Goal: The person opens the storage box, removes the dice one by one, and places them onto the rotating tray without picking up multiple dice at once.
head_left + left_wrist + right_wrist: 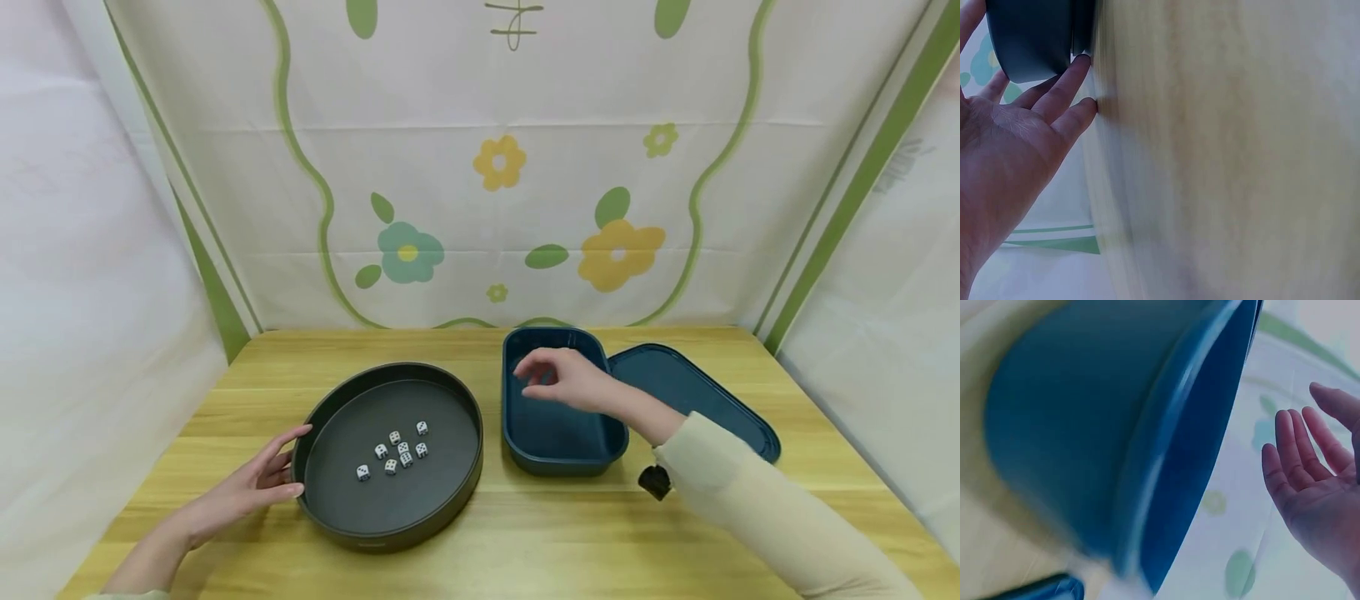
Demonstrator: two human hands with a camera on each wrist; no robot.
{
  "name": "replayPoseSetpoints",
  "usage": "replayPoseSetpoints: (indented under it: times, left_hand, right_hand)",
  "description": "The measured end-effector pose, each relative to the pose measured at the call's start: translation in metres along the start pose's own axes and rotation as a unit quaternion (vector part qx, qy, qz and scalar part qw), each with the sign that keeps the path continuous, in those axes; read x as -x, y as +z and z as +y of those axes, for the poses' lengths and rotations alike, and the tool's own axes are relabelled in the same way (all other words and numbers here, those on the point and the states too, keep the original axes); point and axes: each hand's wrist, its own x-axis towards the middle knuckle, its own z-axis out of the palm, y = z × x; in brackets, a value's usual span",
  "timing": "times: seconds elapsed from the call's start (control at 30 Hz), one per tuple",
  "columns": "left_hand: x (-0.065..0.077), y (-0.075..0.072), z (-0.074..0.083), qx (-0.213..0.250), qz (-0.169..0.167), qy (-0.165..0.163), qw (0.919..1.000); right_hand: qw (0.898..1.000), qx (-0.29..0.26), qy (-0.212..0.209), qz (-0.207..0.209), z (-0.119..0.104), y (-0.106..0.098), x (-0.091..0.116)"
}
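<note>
A round dark grey pan (pixel 390 517) stands on the left part of the table, with several white dice (pixel 406 458) grouped on its floor. At its left side, my left hand (pixel 243 487) rests thumb and fingertips against the rim and outer wall. The left wrist view shows the fingers (pixel 1063 94) spread and fairly straight beside the pan's wall (pixel 1032 37). My right hand (pixel 566 379) hovers over a deep blue rectangular container (pixel 566 467), fingers loosely bent, holding nothing. From the right wrist, the palm and parted fingers (pixel 1291 450) appear beyond the container's rim (pixel 1166 419).
A flat blue lid (pixel 697 400) lies right of the container, close against it. Below the right sleeve (pixel 750 500) hangs a small black object (pixel 655 481). Printed cloth (pixel 450 192) walls in the wooden table (pixel 525 542) at the back and sides.
</note>
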Motion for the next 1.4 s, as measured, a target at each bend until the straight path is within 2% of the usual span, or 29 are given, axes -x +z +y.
replayPoseSetpoints:
  times: [0.17,0.33,0.63,1.07,1.4]
  left_hand:
    - [-0.001,-0.001,-0.001,-0.008,-0.001,0.006,0.9999]
    - [0.005,0.0,-0.004,-0.001,-0.005,0.003,1.0]
    - [0.008,0.001,0.0,0.001,0.007,0.002,1.0]
    - [0.007,0.002,-0.001,0.009,-0.002,0.0,1.0]
    - [0.008,0.005,-0.001,0.011,-0.004,-0.003,0.9999]
  right_hand:
    - [1.0,-0.01,0.025,0.016,0.021,-0.021,0.008]
    - [0.998,-0.026,0.056,0.018,0.039,-0.03,0.013]
    - [0.997,0.01,0.073,0.033,0.058,-0.039,0.013]
    - [0.996,0.027,0.076,0.025,0.079,-0.029,0.003]
    - [0.99,0.067,0.128,0.001,0.077,-0.013,-0.013]
